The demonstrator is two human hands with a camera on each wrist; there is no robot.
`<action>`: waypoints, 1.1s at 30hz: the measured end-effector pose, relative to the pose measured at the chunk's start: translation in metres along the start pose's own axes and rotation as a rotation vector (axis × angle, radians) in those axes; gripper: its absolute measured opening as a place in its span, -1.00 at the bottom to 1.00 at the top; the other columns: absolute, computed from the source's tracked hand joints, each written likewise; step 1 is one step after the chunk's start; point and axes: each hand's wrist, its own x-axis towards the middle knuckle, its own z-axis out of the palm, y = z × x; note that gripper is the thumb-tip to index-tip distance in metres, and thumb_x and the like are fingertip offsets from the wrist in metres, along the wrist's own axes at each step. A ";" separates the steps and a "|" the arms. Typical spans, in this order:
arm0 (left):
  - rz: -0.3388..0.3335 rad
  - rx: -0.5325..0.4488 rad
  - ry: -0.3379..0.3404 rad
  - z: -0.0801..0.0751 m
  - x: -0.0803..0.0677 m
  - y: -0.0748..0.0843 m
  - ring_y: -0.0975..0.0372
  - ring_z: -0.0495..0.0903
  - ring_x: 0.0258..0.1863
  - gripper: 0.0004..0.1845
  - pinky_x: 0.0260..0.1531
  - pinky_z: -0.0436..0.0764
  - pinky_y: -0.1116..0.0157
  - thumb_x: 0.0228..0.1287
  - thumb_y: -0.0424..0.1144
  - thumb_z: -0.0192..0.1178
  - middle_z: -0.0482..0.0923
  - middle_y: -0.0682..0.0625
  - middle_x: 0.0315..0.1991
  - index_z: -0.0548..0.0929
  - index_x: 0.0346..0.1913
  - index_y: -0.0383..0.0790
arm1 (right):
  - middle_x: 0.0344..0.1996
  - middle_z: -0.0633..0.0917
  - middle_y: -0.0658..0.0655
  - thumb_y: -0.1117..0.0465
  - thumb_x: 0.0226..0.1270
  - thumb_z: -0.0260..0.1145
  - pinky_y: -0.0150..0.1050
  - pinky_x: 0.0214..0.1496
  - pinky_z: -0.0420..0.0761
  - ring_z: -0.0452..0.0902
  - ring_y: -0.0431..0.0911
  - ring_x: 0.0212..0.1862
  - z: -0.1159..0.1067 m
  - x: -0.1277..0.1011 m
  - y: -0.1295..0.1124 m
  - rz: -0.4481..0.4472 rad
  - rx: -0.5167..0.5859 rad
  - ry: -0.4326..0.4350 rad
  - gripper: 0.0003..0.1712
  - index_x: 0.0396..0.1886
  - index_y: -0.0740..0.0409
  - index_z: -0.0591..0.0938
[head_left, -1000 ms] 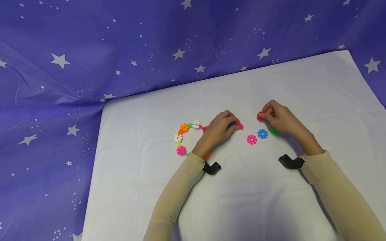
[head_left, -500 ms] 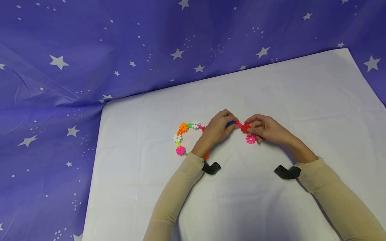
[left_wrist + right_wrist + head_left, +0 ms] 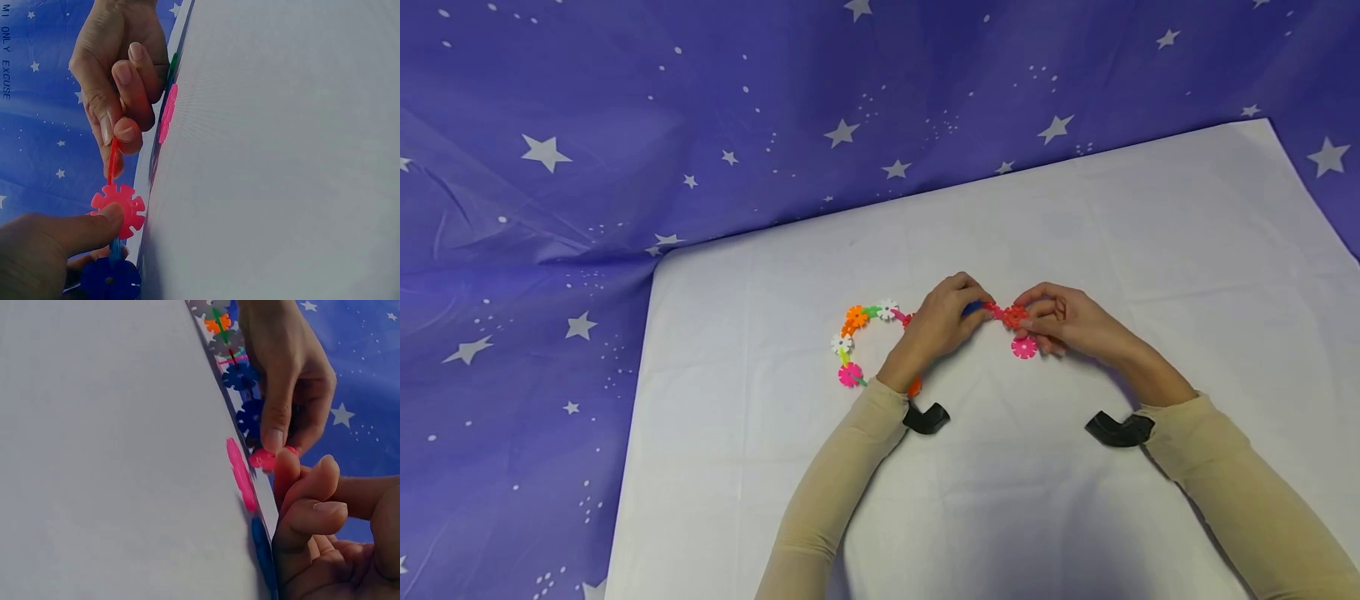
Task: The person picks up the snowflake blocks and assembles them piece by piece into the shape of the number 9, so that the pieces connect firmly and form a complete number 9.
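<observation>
Both forearms are covered by close-fitting beige sleeves (image 3: 842, 475) ending at the wrists. A black, angled camera mount (image 3: 925, 417) sits at the left wrist, and a matching black mount (image 3: 1118, 429) at the right wrist. Left hand (image 3: 943, 321) and right hand (image 3: 1063, 321) are bare; fingernails unpainted.

In the head view the left hand (image 3: 942, 327) covers the middle of the snowflake chain (image 3: 859, 337), so only its two ends show. The right hand (image 3: 1060, 323) hides the blue and green discs lying behind it and part of the red disc (image 3: 1015, 316) it pinches. Both forearms run off the bottom edge.
</observation>
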 end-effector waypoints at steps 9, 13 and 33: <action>0.005 -0.022 -0.001 -0.002 0.000 0.001 0.20 0.56 -0.05 -0.79 0.04 0.53 0.33 0.31 -0.15 0.30 0.60 -0.01 -0.09 0.75 -0.08 -0.15 | -0.43 0.71 0.14 0.35 0.45 0.17 -0.28 -0.64 0.52 0.46 -0.10 -0.70 0.001 0.000 0.000 -0.010 0.030 -0.009 -0.60 0.13 0.50 0.31; 0.008 -0.046 -0.062 -0.005 -0.001 0.001 0.19 0.54 0.00 -0.80 0.09 0.50 0.34 0.33 -0.23 0.26 0.58 -0.02 -0.03 0.72 -0.05 -0.16 | -0.39 0.73 0.14 0.35 0.45 0.16 -0.26 -0.62 0.53 0.48 -0.10 -0.70 0.002 0.001 0.002 -0.023 0.045 -0.026 -0.59 0.14 0.51 0.31; 0.032 -0.131 -0.104 -0.006 -0.002 -0.005 0.18 0.55 0.00 -0.81 0.14 0.49 0.31 0.34 -0.26 0.26 0.60 -0.04 -0.02 0.71 -0.04 -0.21 | -0.38 0.72 0.16 0.33 0.38 0.27 -0.19 -0.55 0.63 0.60 -0.05 -0.60 0.014 0.004 0.006 -0.031 -0.046 0.091 -0.60 0.10 0.49 0.44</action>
